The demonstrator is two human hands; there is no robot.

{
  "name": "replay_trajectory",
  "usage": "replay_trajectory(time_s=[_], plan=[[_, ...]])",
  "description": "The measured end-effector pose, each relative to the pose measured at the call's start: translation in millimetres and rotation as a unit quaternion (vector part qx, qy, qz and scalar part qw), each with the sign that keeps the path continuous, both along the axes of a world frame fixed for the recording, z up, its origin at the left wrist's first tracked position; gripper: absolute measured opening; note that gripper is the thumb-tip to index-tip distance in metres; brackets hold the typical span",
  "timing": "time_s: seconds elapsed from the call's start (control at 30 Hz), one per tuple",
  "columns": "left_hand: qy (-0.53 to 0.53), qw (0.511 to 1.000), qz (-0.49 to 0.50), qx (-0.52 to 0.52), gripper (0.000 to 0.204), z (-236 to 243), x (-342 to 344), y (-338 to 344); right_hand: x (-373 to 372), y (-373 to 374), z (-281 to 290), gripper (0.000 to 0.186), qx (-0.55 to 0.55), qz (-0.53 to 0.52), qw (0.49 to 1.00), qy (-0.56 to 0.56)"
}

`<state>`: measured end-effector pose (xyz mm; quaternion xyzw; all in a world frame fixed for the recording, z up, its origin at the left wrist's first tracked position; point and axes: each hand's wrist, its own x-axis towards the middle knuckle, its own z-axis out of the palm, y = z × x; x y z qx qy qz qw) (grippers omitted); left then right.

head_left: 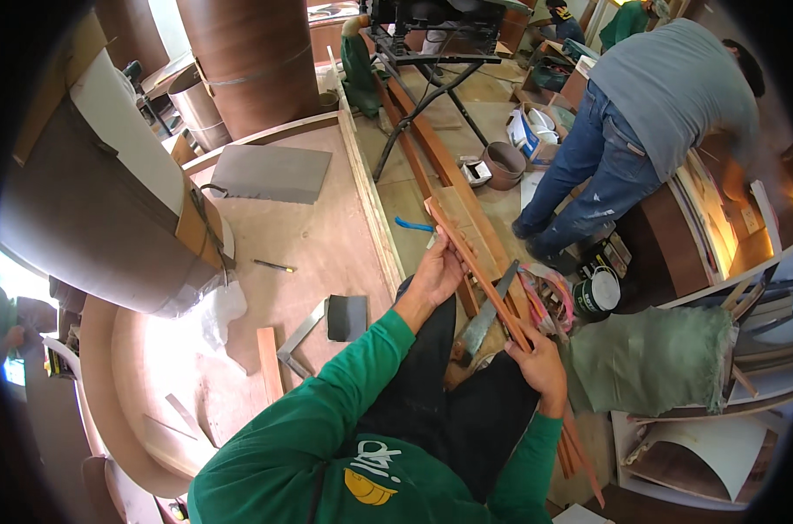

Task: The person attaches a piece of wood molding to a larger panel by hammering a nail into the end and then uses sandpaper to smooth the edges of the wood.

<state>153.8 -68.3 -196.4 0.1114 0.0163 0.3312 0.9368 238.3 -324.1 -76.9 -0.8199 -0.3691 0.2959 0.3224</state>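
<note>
A long, narrow reddish-brown wooden strip (482, 277) slants across my lap, its far end up and to the left. My left hand (440, 272) has its fingers round the strip near the far end. Lower down, my right hand (538, 370) grips the near end. A hand saw (487, 320) lies just beyond my legs, under the strip's line. To the left, on the pale plywood surface (326, 253), are a metal square (300, 341), a dark square sheet (346, 318), a short wooden piece (270, 362) and a pencil-like tool (274, 265).
Long boards (440, 157) lie on the floor ahead beside a black folding stand (422, 105). A co-worker in a grey shirt (676, 87) bends over at the right. A paint bucket (599, 293), pink tubing (549, 293) and green cloth (649, 360) are right. Large brown cylinders (252, 61) stand left.
</note>
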Motion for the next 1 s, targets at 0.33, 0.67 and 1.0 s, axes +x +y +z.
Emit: replay_trajectory(time_s=[0.33, 0.67, 1.0], plan=[[0.033, 0.999, 0.005, -0.006, 0.051, 7.9, 0.4, 1.2, 3.8, 5.6, 2.4, 0.055, -0.003, -0.006, 1.0, 0.021], [0.021, 1.0, 0.01, -0.009, 0.046, 8.2, -1.3, -0.3, -0.8, 0.0, -8.3, 0.055, 0.033, -0.001, 0.999, -0.044], [0.019, 0.999, 0.0, 0.026, 0.047, -0.2, 1.1, 5.1, 7.3, -5.5, -19.7, 0.055, 0.072, 0.011, 0.995, -0.068]])
